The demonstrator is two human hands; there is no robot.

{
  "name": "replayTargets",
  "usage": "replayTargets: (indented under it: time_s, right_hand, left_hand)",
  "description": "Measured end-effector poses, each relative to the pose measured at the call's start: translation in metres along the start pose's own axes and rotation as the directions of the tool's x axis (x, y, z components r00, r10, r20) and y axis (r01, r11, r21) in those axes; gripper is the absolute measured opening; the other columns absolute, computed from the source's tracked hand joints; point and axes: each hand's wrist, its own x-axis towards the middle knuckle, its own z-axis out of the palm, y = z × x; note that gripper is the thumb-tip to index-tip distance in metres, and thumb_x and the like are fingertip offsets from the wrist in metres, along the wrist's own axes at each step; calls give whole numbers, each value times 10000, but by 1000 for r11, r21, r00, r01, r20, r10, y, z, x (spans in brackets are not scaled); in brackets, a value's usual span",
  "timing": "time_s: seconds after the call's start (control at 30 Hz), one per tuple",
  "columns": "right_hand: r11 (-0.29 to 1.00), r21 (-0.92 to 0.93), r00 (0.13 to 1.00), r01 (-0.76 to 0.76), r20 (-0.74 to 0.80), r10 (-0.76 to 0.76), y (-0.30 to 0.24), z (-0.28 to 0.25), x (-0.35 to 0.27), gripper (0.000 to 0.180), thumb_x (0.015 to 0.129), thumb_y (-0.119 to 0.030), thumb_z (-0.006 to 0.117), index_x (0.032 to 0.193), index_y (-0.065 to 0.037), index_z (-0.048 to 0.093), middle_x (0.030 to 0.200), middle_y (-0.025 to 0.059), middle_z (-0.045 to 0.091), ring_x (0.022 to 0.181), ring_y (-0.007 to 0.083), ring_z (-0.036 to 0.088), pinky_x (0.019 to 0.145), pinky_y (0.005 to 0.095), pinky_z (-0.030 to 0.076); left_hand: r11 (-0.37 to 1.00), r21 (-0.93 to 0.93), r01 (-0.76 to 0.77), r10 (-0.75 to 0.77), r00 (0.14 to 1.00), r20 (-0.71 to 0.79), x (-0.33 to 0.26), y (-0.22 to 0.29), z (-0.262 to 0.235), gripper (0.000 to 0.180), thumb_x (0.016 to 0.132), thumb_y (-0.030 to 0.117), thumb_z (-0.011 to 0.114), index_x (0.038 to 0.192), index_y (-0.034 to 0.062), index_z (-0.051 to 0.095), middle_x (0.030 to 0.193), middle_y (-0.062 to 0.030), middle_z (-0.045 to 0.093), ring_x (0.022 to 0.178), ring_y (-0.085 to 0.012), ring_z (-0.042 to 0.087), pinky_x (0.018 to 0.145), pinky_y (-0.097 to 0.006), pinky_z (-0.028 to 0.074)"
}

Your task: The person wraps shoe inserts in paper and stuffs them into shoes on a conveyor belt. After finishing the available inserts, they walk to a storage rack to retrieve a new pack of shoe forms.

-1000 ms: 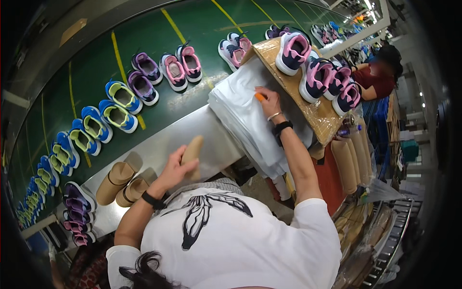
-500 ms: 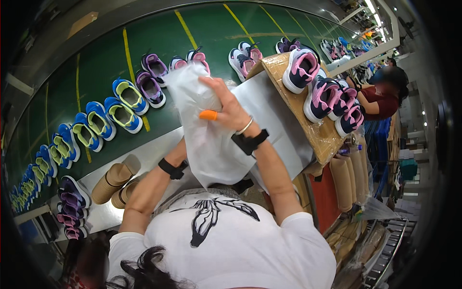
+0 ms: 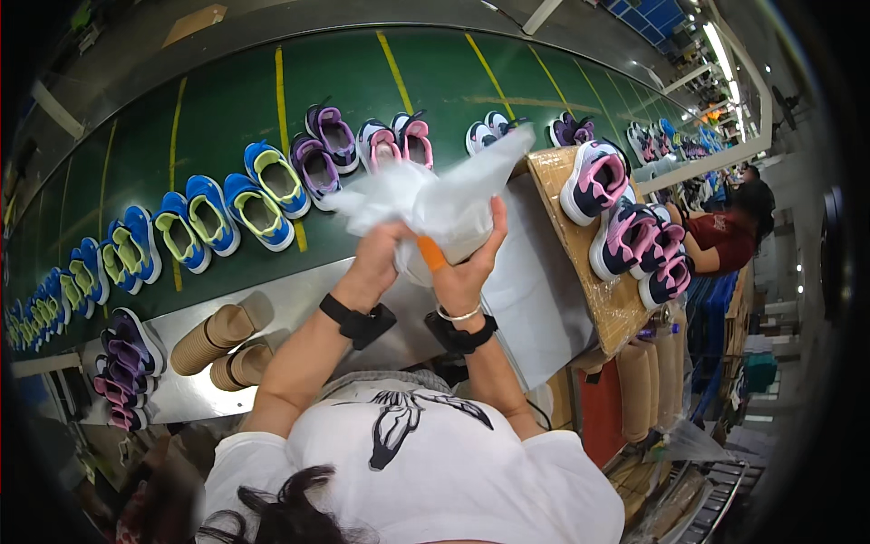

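Observation:
A sheet of thin white tissue paper (image 3: pixel 426 204) is bunched up between my hands above the near edge of the bench, its loose corner flaring to the upper right. My left hand (image 3: pixel 376 258) pinches its lower left side. From the right, my right hand (image 3: pixel 467 272) cups the bundle, an orange cover on its thumb and the index finger pointing upward. Whatever the paper may enclose is hidden. To the right of my right hand lie flat white paper sheets (image 3: pixel 535 290). Navy-and-pink sneakers (image 3: pixel 379 145) stand just beyond the bundle.
Blue-and-lime sneakers (image 3: pixel 208 216) line the green conveyor belt (image 3: pixel 227 91), beside a purple pair (image 3: pixel 317 168). Nested brown cardboard inserts (image 3: pixel 213 340) lie at left, near stacked purple shoes (image 3: pixel 131 354). A cardboard stand (image 3: pixel 575 245) carries more sneakers. Another person (image 3: pixel 729 227) works at right.
My left hand has come up from under the paper to grip its side. The right hand has turned from on top to beneath it. The paper is bunched tighter, and the shoes appear shifted right.

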Motion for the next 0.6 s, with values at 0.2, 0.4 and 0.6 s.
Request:
replayTargets:
  time_s: [0.2, 0.4, 0.6]
  right_hand:
    - [850, -289, 841, 441, 464, -278, 28, -17, 46, 468, 740, -126, 734, 1101, 5, 466, 778, 111, 571, 737, 201, 557, 649, 326, 453]
    - [991, -42, 915, -125, 382, 131, 62, 9, 61, 473, 800, -145, 677, 1154, 23, 410, 937, 153, 547, 865, 255, 568, 779, 317, 460]
    - [921, -379, 868, 93, 484, 111, 71, 5, 63, 613, 686, -101, 734, 1225, 2, 462, 1158, 247, 551, 1037, 390, 567, 867, 411, 471]
  left_hand:
    - [717, 650, -253, 324, 946, 11, -14, -17, 29, 361, 865, 62, 544, 1222, 46, 486, 1120, -24, 573, 1046, -177, 554, 911, -314, 435]
    - [796, 555, -243, 250, 966, 66, 0, 1, 24, 464, 879, 53, 587, 1305, 41, 402, 1185, -42, 525, 1085, -149, 509, 921, -292, 407]
    - [934, 230, -274, 277, 961, 16, 60, 42, 13, 422, 821, 6, 629, 1205, 8, 452, 1139, -68, 551, 1037, -185, 560, 891, -314, 458]
